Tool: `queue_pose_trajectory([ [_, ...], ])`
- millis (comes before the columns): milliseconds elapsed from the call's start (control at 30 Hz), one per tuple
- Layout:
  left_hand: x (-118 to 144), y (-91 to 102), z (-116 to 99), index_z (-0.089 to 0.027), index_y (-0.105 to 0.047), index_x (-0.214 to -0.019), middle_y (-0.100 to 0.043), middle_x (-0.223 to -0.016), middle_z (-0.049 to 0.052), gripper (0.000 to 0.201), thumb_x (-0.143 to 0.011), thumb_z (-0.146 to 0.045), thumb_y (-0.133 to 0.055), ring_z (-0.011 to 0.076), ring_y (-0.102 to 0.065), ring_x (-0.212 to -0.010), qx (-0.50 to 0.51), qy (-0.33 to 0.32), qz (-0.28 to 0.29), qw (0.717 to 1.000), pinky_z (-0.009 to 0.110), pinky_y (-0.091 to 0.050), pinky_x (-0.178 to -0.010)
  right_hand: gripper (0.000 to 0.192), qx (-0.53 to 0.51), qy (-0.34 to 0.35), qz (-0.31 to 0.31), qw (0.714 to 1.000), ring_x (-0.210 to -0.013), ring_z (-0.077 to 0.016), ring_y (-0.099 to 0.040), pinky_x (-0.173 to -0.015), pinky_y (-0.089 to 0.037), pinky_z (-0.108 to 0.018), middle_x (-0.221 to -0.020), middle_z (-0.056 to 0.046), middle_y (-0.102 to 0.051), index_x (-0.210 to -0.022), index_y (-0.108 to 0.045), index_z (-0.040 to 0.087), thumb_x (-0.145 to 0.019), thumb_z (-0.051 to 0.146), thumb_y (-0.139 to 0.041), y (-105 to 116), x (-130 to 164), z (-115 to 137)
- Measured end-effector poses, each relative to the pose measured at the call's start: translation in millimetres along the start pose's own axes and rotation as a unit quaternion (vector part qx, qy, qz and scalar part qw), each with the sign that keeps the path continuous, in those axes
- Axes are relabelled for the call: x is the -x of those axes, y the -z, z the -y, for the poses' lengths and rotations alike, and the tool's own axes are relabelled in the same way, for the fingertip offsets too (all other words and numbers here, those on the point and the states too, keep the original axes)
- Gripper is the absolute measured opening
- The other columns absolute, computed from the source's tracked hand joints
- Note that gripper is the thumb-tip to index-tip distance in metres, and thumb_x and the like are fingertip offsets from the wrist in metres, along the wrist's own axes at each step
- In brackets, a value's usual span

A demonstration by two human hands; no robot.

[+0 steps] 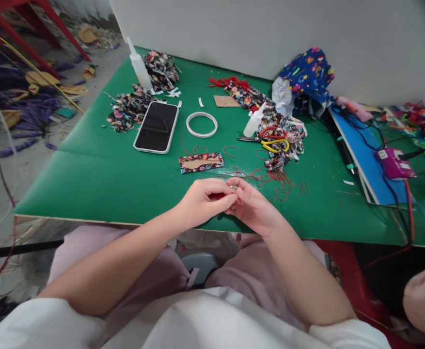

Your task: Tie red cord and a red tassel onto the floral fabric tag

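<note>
Both hands met at the near edge of the tabletop (99,169), the left hand (205,198) and right hand (252,208) pinched together on a small piece (233,188) with red cord showing between the fingertips. So tiny a piece, held past the edge, could have slipped into the lap. The loose red cords (270,177) just beside them might have snagged.

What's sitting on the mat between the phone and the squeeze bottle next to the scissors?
In the head view, a white tape ring lies flat on the green mat, between the phone and the squeeze bottle, touching neither.
</note>
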State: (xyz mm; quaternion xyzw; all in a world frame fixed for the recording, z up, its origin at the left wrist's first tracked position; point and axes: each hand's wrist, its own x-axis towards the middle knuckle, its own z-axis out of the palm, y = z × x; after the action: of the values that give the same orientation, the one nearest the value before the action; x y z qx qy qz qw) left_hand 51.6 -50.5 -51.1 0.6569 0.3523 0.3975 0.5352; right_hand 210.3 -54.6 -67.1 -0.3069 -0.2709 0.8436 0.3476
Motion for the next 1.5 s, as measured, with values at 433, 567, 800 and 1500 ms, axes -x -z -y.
queue_pose_trajectory([
  [433, -2, -5.8, 9, -0.014, -0.067, -0.066, -0.063, -0.063, 0.001, 0.017, -0.073, -0.027, -0.059, 0.0109, -0.052, -0.061, -0.006, 0.079, -0.206, 0.975, 0.021, -0.040, -0.057, 0.017, 0.210, 0.191, -0.197, 0.938, -0.056, -0.0069, -0.051, -0.054, -0.043, -0.020, -0.063, 0.005, -0.058, -0.072, -0.061, 0.021, -0.065, 0.031, -0.072, -13, -10, -18],
  [567, -3, -6.4, 9, -0.013, -0.067, -0.067, -0.062, -0.062, 0.001, 0.017, -0.073, -0.027, -0.059, 0.0104, -0.051, -0.061, -0.008, 0.078, -0.209, 0.975, 0.021, -0.040, -0.057, 0.019, 0.249, 0.202, -0.222, 0.921, -0.051, -0.0066, -0.047, -0.050, -0.039, -0.019, -0.054, 0.006, -0.053, -0.064, -0.056, 0.019, -0.067, 0.031, -0.070, -17, -8, -16],
  [800, -4, -5.8, 8, -0.015, -0.068, -0.066, -0.058, -0.056, -0.002, 0.014, -0.072, -0.026, -0.061, 0.0076, -0.044, -0.051, 0.015, 0.097, -0.239, 0.966, 0.020, -0.034, -0.049, 0.013, 0.402, 0.222, -0.190, 0.867, -0.057, -0.0080, -0.051, -0.056, -0.041, -0.020, -0.062, 0.005, -0.058, -0.068, -0.057, 0.019, -0.075, 0.028, -0.064, -19, -1, -15],
  [1500, -2, -4.6, 5, -0.012, -0.067, -0.069, -0.058, -0.060, 0.000, 0.020, -0.075, -0.029, -0.058, 0.0085, -0.048, -0.055, 0.048, 0.123, -0.006, 0.991, 0.020, -0.038, -0.051, 0.015, 0.407, 0.190, -0.129, 0.884, -0.069, -0.0128, -0.059, -0.066, -0.046, -0.027, -0.080, -0.001, -0.065, -0.084, -0.070, 0.024, -0.074, 0.035, -0.066, 3, 10, 22],
])
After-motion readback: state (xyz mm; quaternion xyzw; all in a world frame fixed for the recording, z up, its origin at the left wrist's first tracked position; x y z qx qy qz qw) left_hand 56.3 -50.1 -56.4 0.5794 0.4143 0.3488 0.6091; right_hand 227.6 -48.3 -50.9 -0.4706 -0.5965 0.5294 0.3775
